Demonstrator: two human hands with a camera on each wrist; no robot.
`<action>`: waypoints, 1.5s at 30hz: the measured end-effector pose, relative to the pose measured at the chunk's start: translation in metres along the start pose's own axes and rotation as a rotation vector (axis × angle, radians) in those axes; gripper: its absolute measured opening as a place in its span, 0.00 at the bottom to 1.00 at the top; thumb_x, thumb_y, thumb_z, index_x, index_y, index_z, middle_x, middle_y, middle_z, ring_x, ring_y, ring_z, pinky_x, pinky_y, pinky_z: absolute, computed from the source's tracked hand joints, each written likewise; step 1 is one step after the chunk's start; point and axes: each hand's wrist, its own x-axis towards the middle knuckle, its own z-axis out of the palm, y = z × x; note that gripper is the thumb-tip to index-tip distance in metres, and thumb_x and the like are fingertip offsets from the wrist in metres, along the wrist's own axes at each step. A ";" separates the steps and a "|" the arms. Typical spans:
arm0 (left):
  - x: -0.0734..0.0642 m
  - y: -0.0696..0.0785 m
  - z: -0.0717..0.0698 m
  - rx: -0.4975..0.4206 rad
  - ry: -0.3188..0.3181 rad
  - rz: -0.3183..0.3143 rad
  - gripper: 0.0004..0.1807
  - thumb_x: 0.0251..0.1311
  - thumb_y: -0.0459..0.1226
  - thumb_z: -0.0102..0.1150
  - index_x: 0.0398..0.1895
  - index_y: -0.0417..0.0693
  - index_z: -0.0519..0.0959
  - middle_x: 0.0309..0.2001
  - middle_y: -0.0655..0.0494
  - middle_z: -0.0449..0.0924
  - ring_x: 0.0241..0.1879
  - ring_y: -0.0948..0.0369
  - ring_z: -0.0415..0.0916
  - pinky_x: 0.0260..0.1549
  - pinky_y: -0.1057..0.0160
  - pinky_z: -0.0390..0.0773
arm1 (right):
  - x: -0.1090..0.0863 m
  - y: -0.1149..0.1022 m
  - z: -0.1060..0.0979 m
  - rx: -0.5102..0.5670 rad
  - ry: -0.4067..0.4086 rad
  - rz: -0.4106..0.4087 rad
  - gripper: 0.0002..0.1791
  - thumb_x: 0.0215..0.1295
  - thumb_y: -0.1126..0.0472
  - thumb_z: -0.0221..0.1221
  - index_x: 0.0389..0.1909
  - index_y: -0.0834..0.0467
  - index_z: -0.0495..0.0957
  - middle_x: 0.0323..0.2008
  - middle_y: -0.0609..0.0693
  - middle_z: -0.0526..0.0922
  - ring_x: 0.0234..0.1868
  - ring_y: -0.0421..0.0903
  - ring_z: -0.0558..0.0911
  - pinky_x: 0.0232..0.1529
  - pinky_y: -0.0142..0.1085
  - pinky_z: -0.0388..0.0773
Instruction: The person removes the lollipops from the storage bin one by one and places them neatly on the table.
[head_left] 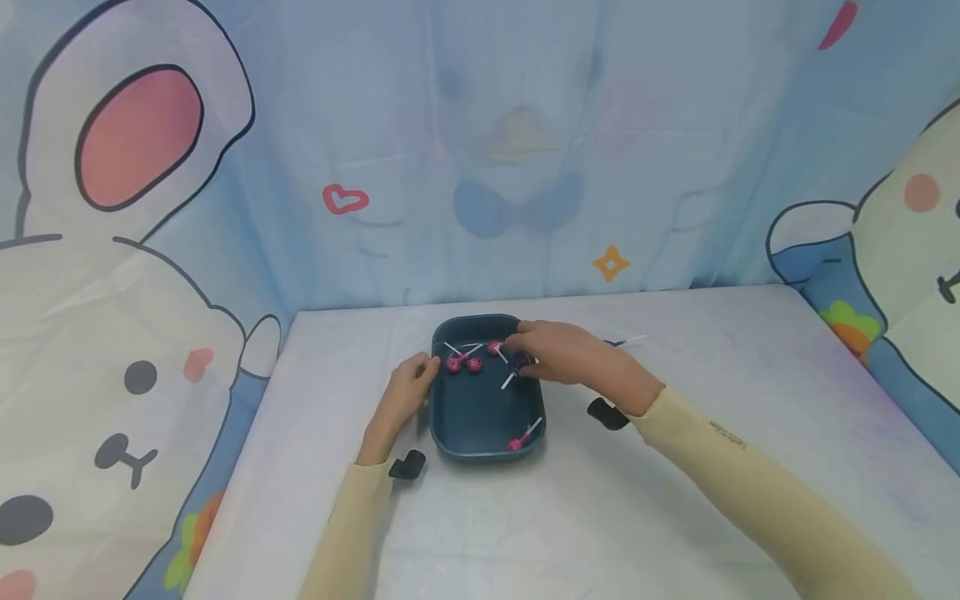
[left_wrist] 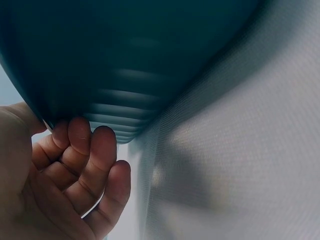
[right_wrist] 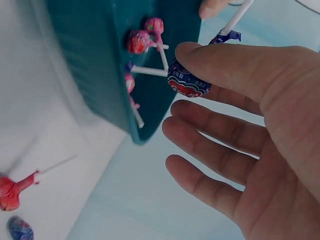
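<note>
A dark teal tray (head_left: 487, 417) stands on the table. My left hand (head_left: 408, 385) holds its left rim, the thumb over the edge and the fingers (left_wrist: 103, 145) against the outer wall. Over the tray's far right part, my right hand (head_left: 566, 358) pinches a purple-blue wrapped lollipop (right_wrist: 187, 80) between thumb and forefinger, its white stick (head_left: 508, 381) pointing toward the near left. The other fingers are loosely spread. Inside lie several pink lollipops (head_left: 474, 364), with another pink lollipop (head_left: 516, 444) in the near right corner. A white stick with a purple end (right_wrist: 150, 71) shows among them.
Behind the right wrist, a purple lollipop (head_left: 618, 342) lies on the white table (head_left: 675, 500). The right wrist view shows a red lollipop (right_wrist: 10, 192) and a blue one (right_wrist: 20, 228) outside the tray. A printed blue curtain (head_left: 517, 267) stands behind the table.
</note>
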 end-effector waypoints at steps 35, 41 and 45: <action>-0.002 0.002 0.001 0.022 -0.001 -0.007 0.18 0.66 0.52 0.43 0.26 0.49 0.68 0.24 0.55 0.68 0.26 0.59 0.67 0.25 0.64 0.66 | -0.058 0.063 0.022 0.187 0.033 0.213 0.12 0.55 0.56 0.64 0.41 0.52 0.77 0.35 0.45 0.76 0.34 0.42 0.74 0.39 0.38 0.73; -0.003 0.003 0.000 0.009 0.006 0.000 0.17 0.66 0.50 0.44 0.26 0.49 0.68 0.24 0.54 0.68 0.26 0.59 0.66 0.25 0.64 0.66 | -0.060 0.056 0.035 0.215 0.033 0.205 0.11 0.54 0.59 0.65 0.38 0.54 0.78 0.33 0.46 0.76 0.33 0.43 0.74 0.39 0.38 0.73; -0.003 0.003 0.000 0.004 0.004 0.011 0.17 0.66 0.50 0.43 0.26 0.49 0.68 0.24 0.54 0.67 0.26 0.59 0.66 0.25 0.63 0.65 | -0.057 0.050 0.046 0.205 -0.012 0.230 0.11 0.53 0.58 0.65 0.37 0.54 0.78 0.31 0.46 0.76 0.31 0.41 0.71 0.37 0.35 0.73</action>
